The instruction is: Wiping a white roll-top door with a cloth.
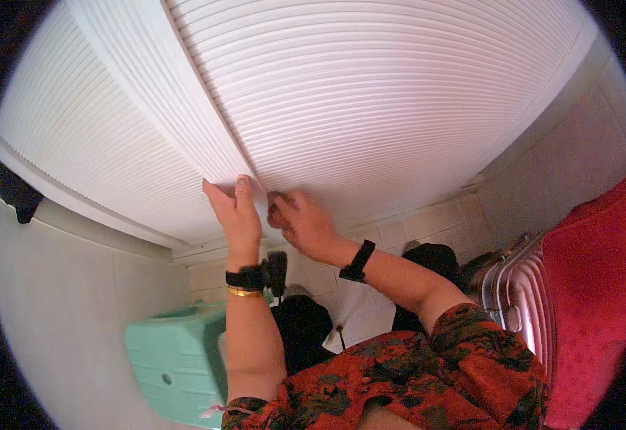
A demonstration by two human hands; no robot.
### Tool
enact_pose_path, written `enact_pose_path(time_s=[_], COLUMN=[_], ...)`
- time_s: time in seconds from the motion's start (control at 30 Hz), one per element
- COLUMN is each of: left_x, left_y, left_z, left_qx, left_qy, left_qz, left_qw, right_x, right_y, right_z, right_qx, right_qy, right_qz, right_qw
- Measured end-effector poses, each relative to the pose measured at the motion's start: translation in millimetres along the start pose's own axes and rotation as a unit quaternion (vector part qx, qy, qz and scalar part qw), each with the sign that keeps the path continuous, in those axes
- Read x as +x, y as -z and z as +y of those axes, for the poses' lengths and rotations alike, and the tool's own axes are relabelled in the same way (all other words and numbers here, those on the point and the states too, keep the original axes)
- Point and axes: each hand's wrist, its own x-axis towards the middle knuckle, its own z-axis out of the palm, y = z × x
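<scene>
A large white door with horizontal ribs [377, 102] fills the upper view, with a raised vertical strip [205, 102] dividing it from another ribbed panel [103, 145]. My left hand [241, 220] rests against the lower part of that strip, thumb and fingers spread apart. Just to its right, my right hand [310, 226] is slightly blurred at the strip's edge. Its bent fingers close on a small dark brownish object [277, 212], too shadowed to name. Black straps sit on both wrists, and a gold bracelet [245, 292] circles the left one.
A green plastic stool [173, 365] lies to the left by a pale wall [71, 290]. On the right stand a ribbed pink suitcase [525, 295] and a red cloth [592, 301]. Pale floor tiles [364, 301] show between my dark-clad legs. Something black [17, 188] hangs at far left.
</scene>
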Motion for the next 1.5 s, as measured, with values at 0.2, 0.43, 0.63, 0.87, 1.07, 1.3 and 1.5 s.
enact_pose_path(time_s=[0.2, 0.43, 0.63, 0.87, 1.07, 1.3, 1.5], left_x=[-0.8, -2.0, -2.6, -2.2, -0.7, -3.0, -3.0], left_y=[-2.0, -2.1, -0.5, 2.3, 3.2, 5.0, 3.1], left_z=[12.9, 17.8, 20.4, 13.0, 11.7, 15.2, 23.0], left_qx=[-0.045, -0.062, -0.074, -0.091, -0.062, -0.047, -0.015], left_qy=[0.002, 0.006, 0.048, 0.01, 0.054, 0.039, 0.065], left_qz=[-0.004, -0.007, -0.014, -0.015, -0.032, -0.017, -0.015], left_qw=[0.999, 0.998, 0.996, 0.996, 0.996, 0.998, 0.998], right_x=[-1.6, 3.9, 4.9, -2.8, -15.6, -41.0, -52.2], right_y=[7.4, 11.7, 21.4, 44.7, 85.3, 141.7, 184.5], right_z=[2.2, -6.0, -3.1, 19.7, 44.3, 77.4, 124.3], right_qx=[-0.047, -0.066, -0.137, -0.215, -0.257, -0.302, -0.372], right_qy=[-0.027, -0.01, -0.001, -0.003, -0.038, -0.088, -0.217], right_qz=[-0.022, -0.016, -0.014, 0.032, 0.021, 0.036, 0.052], right_qw=[0.998, 0.998, 0.991, 0.976, 0.966, 0.949, 0.901])
